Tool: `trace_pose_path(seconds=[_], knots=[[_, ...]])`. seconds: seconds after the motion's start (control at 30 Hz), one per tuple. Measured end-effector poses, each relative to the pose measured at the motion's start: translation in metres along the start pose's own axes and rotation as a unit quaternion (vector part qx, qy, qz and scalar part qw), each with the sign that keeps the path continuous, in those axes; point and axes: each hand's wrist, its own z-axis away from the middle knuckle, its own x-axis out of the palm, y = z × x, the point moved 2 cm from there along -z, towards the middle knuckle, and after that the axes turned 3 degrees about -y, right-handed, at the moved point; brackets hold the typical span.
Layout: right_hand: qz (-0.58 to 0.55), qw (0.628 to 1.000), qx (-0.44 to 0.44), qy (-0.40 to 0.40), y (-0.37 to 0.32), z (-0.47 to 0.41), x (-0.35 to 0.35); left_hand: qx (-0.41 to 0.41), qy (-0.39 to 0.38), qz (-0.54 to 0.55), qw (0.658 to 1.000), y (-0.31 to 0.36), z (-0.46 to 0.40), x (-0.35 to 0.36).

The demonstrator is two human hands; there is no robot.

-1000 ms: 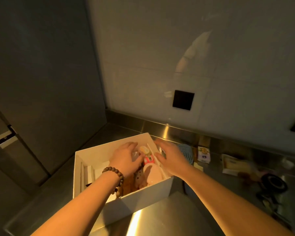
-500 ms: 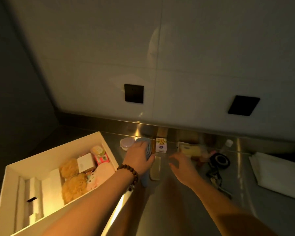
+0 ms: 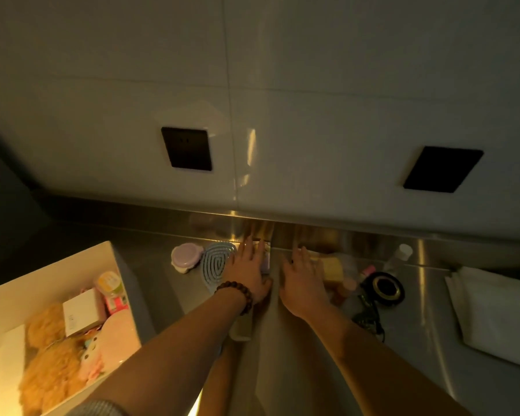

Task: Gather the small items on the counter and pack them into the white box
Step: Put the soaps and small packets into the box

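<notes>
Both hands out over the steel bench (image 3: 174, 298), palms down, fingers spread, gripping nothing. Left hand (image 3: 248, 273), w/ brown bead bracelet (image 3: 237, 294), lies partly on the blue oval spiral-grooved brush (image 3: 216, 263). Right hand (image 3: 301, 283) sits just beside it, near a pale yellow block (image 3: 332, 270). Open white box (image 3: 47, 270) at bench's left, holding plush toys etc. Lilac-lidded tub (image 3: 184, 257) beside the brush.

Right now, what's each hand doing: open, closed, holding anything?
Left hand: open, fingers spread, flat over a small item beside the brush; no grip visible.
Right hand: open, fingers spread, holding nothing.
</notes>
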Motion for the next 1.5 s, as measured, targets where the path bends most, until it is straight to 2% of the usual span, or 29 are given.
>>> trace_pose_path(seconds=[0.13, 0.4, 0.53, 0.7, 1.0, 1.17, 1.3, 1.5], knots=[[0.007, 0.998, 0.047, -0.041, 0.002, -0.005, 0.015, 0.010, -0.016, -0.062, 0.998, 0.004, -0.005, 0.009], [-0.009, 0.999, -0.010, -0.038, 0.006, 0.016, 0.012, 0.057, 0.000, -0.080, 0.995, 0.015, 0.027, 0.010], [-0.040, 0.998, -0.047, -0.005, 0.003, 0.039, 0.014, 0.071, 0.015, -0.044, 0.996, 0.015, 0.051, 0.013], [-0.068, 0.996, -0.063, 0.005, -0.006, 0.072, 0.018, 0.087, 0.072, 0.017, 0.993, 0.011, 0.088, 0.021], [-0.122, 0.989, -0.079, 0.033, -0.019, 0.131, 0.027, 0.044, 0.044, 0.083, 0.995, 0.002, 0.151, 0.039], [-0.136, 0.986, -0.044, 0.081, -0.027, 0.146, 0.032, 0.046, 0.059, 0.088, 0.993, -0.001, 0.165, 0.042], [-0.104, 0.982, 0.072, 0.140, -0.027, 0.138, 0.020, 0.019, 0.057, 0.100, 0.993, 0.001, 0.160, 0.038], [-0.087, 0.981, 0.152, 0.079, -0.030, 0.121, 0.023, 0.000, 0.057, 0.154, 0.986, 0.000, 0.156, 0.038]])
